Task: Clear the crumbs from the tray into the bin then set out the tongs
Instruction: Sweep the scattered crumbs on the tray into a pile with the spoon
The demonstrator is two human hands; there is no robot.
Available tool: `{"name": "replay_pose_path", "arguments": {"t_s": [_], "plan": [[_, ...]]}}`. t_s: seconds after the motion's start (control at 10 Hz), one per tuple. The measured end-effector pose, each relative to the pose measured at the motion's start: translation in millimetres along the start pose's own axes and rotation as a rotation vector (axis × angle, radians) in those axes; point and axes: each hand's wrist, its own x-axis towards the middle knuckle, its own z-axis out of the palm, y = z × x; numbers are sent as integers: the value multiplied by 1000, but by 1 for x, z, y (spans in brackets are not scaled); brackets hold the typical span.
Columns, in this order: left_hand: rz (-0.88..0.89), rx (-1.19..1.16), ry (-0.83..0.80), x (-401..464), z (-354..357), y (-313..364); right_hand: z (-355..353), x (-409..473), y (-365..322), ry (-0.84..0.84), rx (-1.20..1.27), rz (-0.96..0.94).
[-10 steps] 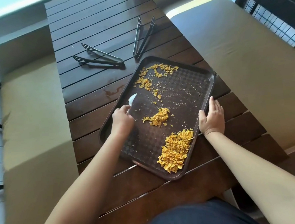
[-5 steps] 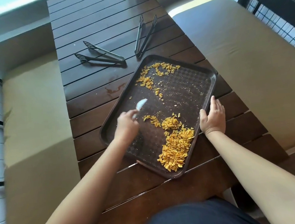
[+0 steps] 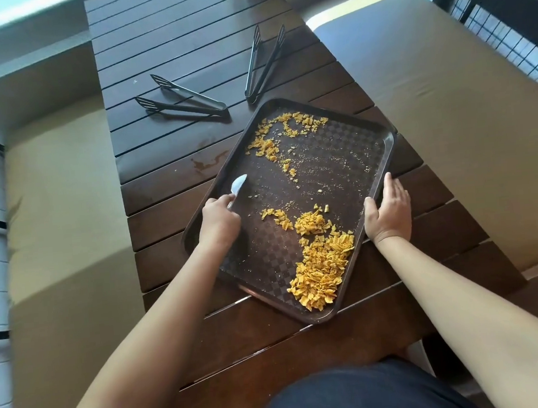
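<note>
**On the slatted table: scraper in one hand, tray steadied by the other**

Over the tray's left side, the left hand (image 3: 219, 223) was curled around the handle of a small white scraper (image 3: 238, 187), whose blade pointed away from the person; whether it touched the tray floor was hard to tell. The right hand (image 3: 387, 211) lay with relaxed fingers along the right rim of the tray (image 3: 386, 148), thumb hooked over the edge.

The brown tray sat skewed on the dark wooden table (image 3: 162, 44), its near corner close to the table's front edge. Crumbs (image 3: 323, 264) were heaped toward that near corner, with a thinner scatter at the far end.

Beyond the tray lay two pairs of tongs, one (image 3: 183, 99) to the left, another (image 3: 263, 64) almost touching the tray's far corner. Cushioned benches (image 3: 448, 116) flanked the table.
</note>
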Motion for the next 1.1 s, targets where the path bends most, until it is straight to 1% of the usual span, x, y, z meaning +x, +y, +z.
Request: {"name": "replay_pose_path", "arguments": {"t_s": [0.1, 0.2, 0.3, 0.4, 0.6, 0.7, 0.8, 0.9, 1.0, 1.1], "plan": [[56, -19, -73, -7, 2, 2, 0, 0, 0, -1, -5, -1], [56, -60, -35, -7, -1, 5, 0, 0, 0, -2, -6, -2], [-23, -36, 65, 0, -9, 2, 0, 0, 0, 2, -4, -2], [-42, -20, 31, -5, -8, -2, 0, -1, 0, 1, -5, -6], [115, -18, -222, -44, 18, -3, -1, -1, 0, 5, -11, -6], [111, -45, -167, -42, 15, -1, -1, -1, -1, 7, -5, -5], [33, -68, -35, -33, 7, -3, -1, -1, 0, 7, -2, -5], [-9, -34, -32, -24, 6, 1, -1, -1, -1, 5, -2, -4], [48, -15, -110, -27, 14, 13, -1, 0, -1, 8, 5, -1], [172, 16, -300, -39, 29, 30, -1, 0, -1, 8, 8, 2]]}}
